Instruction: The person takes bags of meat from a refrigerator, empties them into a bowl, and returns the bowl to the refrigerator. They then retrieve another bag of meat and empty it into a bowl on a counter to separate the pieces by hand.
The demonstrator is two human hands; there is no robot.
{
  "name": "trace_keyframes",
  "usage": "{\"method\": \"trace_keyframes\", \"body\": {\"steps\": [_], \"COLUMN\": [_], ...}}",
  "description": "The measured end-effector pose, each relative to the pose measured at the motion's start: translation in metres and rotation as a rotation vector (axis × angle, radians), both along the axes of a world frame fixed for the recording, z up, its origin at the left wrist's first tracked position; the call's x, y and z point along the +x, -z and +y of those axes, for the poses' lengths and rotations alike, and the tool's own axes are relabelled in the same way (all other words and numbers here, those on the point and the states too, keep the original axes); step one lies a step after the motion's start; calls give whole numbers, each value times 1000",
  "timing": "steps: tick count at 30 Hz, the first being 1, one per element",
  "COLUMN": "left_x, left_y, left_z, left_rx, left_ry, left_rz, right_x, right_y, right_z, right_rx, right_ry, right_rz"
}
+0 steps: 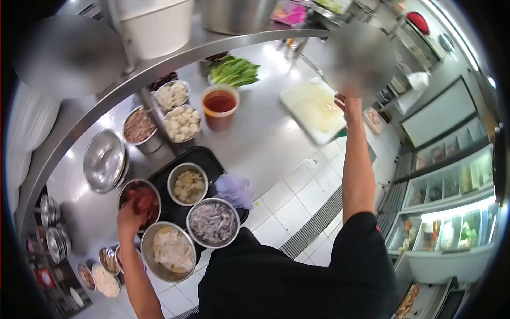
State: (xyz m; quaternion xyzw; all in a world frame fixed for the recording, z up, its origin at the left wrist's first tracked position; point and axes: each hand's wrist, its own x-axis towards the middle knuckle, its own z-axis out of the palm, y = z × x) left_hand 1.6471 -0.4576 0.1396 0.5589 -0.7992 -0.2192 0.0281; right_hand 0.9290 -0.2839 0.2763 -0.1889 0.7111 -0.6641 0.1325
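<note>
My left hand (130,213) reaches over the near rim of a metal bowl (158,198). Its fingers curl into the raw red meat (144,199) there, with the fingertips hidden. Far to the right, my right hand (351,106) is stretched out beside a white cutting board (313,114). A round blurred patch covers much of that hand, so what it holds, if anything, cannot be made out. Around my left hand stand a bowl of pale sliced meat or fish (174,249), a bowl of greyish strips (213,223) and a small bowl of pale chunks (188,186).
A black tray (197,156) lies under some bowls, with a purple cloth (235,190) at its edge. Behind stand a tub of red liquid (219,101), leafy greens (234,70) and stacked metal bowls (104,159). A steel shelf edge (212,45) curves overhead; an open refrigerated cabinet (446,223) stands right.
</note>
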Motion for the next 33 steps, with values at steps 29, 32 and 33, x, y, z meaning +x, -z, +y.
{"method": "trace_keyframes", "body": {"steps": [29, 32, 33], "left_x": [59, 68, 68], "left_y": [5, 24, 23], "left_z": [21, 24, 27], "left_rx": [-257, -373, -283], "left_ry": [-208, -299, -339], "left_rz": [60, 29, 87], "right_x": [600, 608, 610], "right_y": [151, 154, 151], "right_z": [-182, -183, -185], "right_rx": [813, 844, 842], "right_ry": [-1662, -1577, -1586], "right_rz": [1383, 1455, 1462]}}
